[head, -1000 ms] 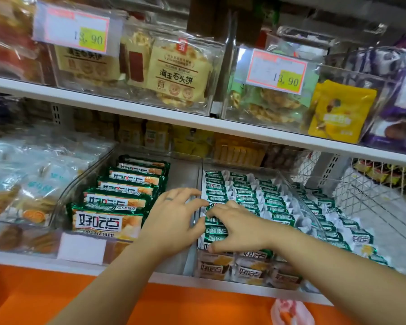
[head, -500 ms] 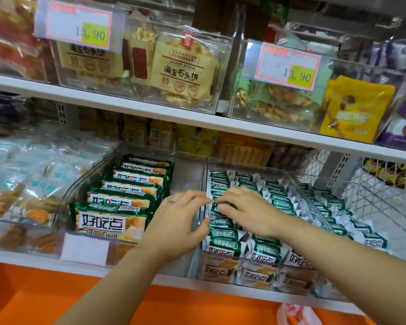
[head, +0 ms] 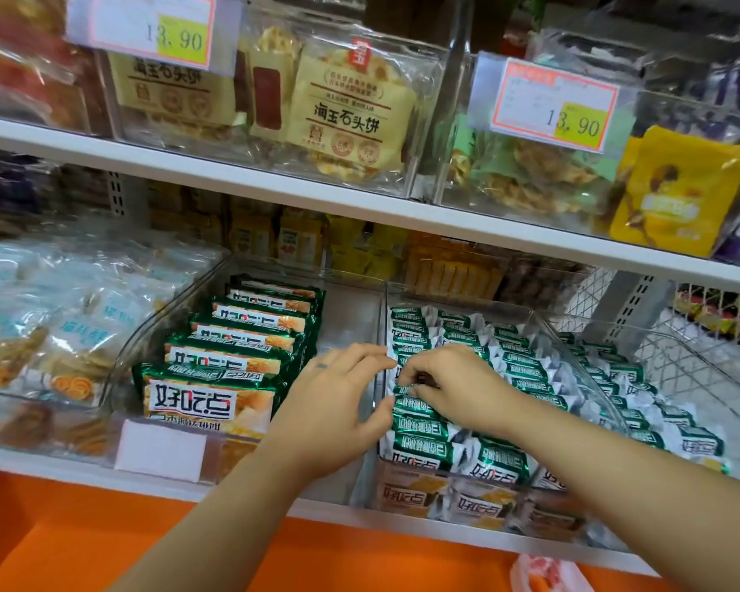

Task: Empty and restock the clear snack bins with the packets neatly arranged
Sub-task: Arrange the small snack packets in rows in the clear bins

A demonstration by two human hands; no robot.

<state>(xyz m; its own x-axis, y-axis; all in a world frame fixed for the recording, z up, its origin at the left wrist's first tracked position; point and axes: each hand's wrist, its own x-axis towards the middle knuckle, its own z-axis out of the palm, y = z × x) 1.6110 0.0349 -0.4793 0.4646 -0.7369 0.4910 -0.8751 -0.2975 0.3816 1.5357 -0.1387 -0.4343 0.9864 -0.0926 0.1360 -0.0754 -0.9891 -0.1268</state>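
A clear snack bin (head: 582, 369) on the lower shelf holds several small green-and-white packets (head: 526, 373) in rows. My right hand (head: 458, 386) reaches into its left row, fingers curled and pinching one small green packet (head: 406, 384). My left hand (head: 330, 403) rests at the bin's left wall, fingers bent toward the same row, thumb touching a packet's end. To the left, another clear bin (head: 146, 348) holds a row of larger green-and-orange packets (head: 214, 390), with a bare gap on its right side.
The white upper shelf (head: 359, 198) hangs close above with bins of yellow cracker packs and price tags. A bin of pale blue packets (head: 52, 318) sits at the left. A wire basket (head: 697, 348) stands at the right. The orange shelf front (head: 103, 540) runs below.
My right hand has moved back along the left row, from the front packets toward the middle, and now pinches a packet. My left hand stayed beside the bin wall.
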